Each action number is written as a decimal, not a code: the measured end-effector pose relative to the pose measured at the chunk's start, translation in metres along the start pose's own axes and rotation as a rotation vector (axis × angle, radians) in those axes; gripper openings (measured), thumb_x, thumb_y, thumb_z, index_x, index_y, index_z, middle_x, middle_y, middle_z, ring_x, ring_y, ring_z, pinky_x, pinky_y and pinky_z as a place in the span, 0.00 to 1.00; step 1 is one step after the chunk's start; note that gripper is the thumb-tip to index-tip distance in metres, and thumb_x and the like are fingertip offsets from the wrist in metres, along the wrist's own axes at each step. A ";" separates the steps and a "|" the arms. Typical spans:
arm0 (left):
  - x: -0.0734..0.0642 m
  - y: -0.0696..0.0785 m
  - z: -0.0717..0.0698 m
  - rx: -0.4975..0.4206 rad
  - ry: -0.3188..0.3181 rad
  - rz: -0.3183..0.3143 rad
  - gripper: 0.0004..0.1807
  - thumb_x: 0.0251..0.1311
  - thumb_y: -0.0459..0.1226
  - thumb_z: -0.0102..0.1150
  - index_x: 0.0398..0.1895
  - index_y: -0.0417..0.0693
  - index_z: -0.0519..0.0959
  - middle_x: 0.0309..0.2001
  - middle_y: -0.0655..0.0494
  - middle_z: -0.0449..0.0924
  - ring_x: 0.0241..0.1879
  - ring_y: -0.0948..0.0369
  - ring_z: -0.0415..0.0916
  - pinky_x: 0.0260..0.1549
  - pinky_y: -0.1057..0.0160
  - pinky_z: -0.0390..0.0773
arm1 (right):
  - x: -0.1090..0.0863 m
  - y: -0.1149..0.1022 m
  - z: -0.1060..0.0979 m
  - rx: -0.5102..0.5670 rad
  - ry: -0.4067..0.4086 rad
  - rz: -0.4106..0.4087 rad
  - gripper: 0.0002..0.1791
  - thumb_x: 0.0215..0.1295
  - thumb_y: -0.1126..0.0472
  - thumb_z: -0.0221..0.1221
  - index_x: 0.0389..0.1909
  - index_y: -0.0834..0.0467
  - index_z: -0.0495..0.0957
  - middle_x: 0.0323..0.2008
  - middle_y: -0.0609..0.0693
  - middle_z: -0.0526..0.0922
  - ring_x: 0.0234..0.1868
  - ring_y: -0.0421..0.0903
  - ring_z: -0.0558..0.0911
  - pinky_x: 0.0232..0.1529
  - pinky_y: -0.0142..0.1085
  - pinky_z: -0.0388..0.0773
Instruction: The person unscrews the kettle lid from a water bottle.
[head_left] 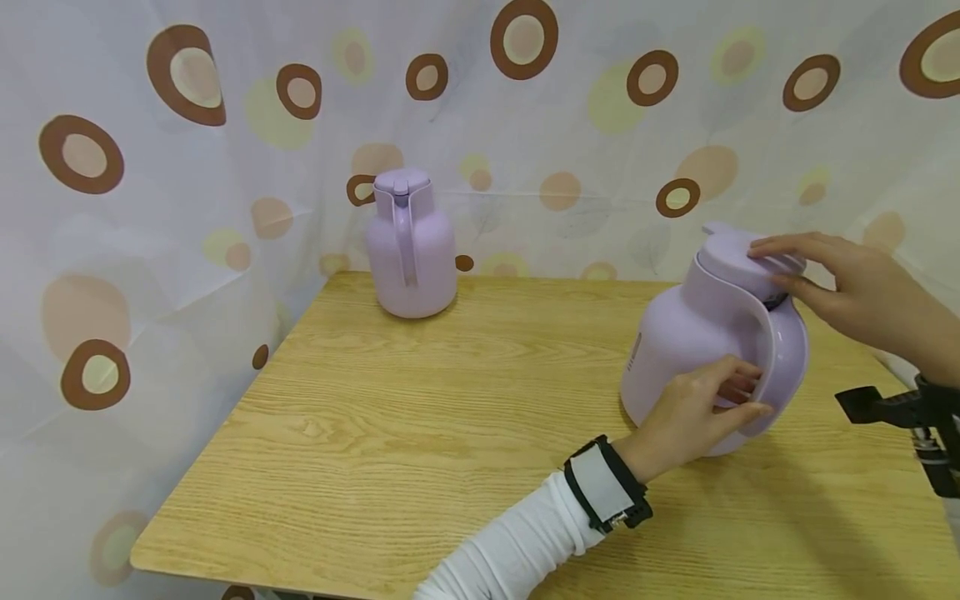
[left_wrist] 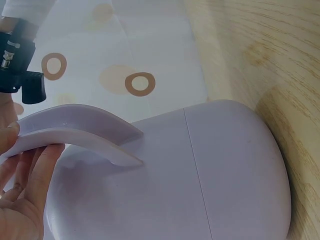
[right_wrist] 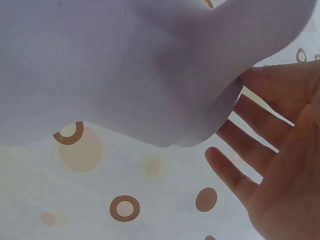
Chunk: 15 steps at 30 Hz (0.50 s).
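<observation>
A lilac thermos jug (head_left: 675,333) stands at the right of the table, its handle (head_left: 783,375) turned toward the right front. My left hand (head_left: 697,408) holds this handle, fingers through the loop and thumb on the outside; the left wrist view shows the handle (left_wrist: 75,132) between them. At the jug's top, my right hand (head_left: 862,283) has its fingers over the lid (head_left: 738,254) and its thumb at the lid's rear edge, above a dark gap. In the right wrist view, the right hand's fingers (right_wrist: 255,120) are spread, the little finger free of the jug.
A second lilac thermos jug (head_left: 416,258) stands at the table's back left, handle facing me. Behind the wooden table (head_left: 375,433) hangs a white curtain (head_left: 480,142) with brown rings. Black wrist mounts (head_left: 930,425) stick out near the jug.
</observation>
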<state>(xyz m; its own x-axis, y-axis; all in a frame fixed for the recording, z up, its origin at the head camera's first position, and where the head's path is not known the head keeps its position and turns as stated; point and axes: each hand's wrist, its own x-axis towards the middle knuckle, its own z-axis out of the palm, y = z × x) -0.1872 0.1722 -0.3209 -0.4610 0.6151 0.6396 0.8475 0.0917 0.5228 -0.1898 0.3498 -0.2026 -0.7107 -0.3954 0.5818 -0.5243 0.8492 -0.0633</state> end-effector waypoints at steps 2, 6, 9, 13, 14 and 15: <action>0.000 0.000 0.000 -0.005 -0.001 -0.009 0.17 0.57 0.35 0.60 0.48 0.39 0.71 0.42 0.53 0.79 0.39 0.75 0.74 0.37 0.85 0.67 | 0.000 0.000 0.000 0.004 0.006 0.000 0.21 0.56 0.75 0.58 0.52 0.60 0.74 0.50 0.59 0.75 0.56 0.27 0.62 0.50 0.19 0.57; 0.000 0.000 0.000 -0.005 -0.005 -0.015 0.17 0.57 0.35 0.60 0.48 0.40 0.71 0.42 0.53 0.79 0.39 0.75 0.74 0.37 0.85 0.66 | 0.003 -0.008 0.002 0.001 0.006 0.062 0.18 0.58 0.66 0.61 0.50 0.60 0.75 0.51 0.61 0.74 0.55 0.53 0.69 0.46 0.46 0.67; 0.000 0.000 0.000 -0.005 -0.008 -0.014 0.17 0.58 0.35 0.60 0.49 0.39 0.71 0.42 0.53 0.79 0.40 0.75 0.74 0.37 0.85 0.67 | 0.006 -0.013 0.005 -0.033 0.019 0.097 0.18 0.58 0.59 0.63 0.47 0.62 0.75 0.49 0.64 0.73 0.48 0.65 0.68 0.38 0.58 0.64; 0.000 0.000 0.000 -0.004 -0.005 -0.007 0.18 0.57 0.35 0.60 0.49 0.39 0.71 0.43 0.53 0.78 0.40 0.75 0.74 0.37 0.85 0.67 | 0.011 -0.015 0.009 -0.112 0.058 0.075 0.20 0.55 0.55 0.65 0.43 0.64 0.76 0.45 0.67 0.73 0.46 0.66 0.69 0.42 0.60 0.63; 0.000 0.000 0.000 -0.003 -0.003 -0.005 0.18 0.57 0.35 0.60 0.49 0.39 0.71 0.43 0.53 0.78 0.40 0.75 0.74 0.37 0.85 0.67 | 0.012 -0.015 0.010 -0.128 0.068 0.066 0.20 0.54 0.55 0.65 0.43 0.64 0.76 0.45 0.67 0.73 0.46 0.66 0.69 0.43 0.60 0.63; 0.000 0.000 0.000 -0.001 -0.001 -0.003 0.17 0.57 0.35 0.60 0.48 0.39 0.71 0.43 0.53 0.78 0.40 0.75 0.74 0.37 0.85 0.67 | 0.013 -0.015 0.011 -0.141 0.079 0.055 0.20 0.53 0.55 0.66 0.42 0.64 0.76 0.44 0.67 0.73 0.45 0.67 0.69 0.43 0.61 0.63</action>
<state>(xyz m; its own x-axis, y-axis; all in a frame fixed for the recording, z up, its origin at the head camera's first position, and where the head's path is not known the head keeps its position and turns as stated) -0.1874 0.1724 -0.3212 -0.4633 0.6153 0.6378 0.8459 0.0925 0.5252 -0.1964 0.3281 -0.2029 -0.6948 -0.3230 0.6425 -0.4108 0.9116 0.0141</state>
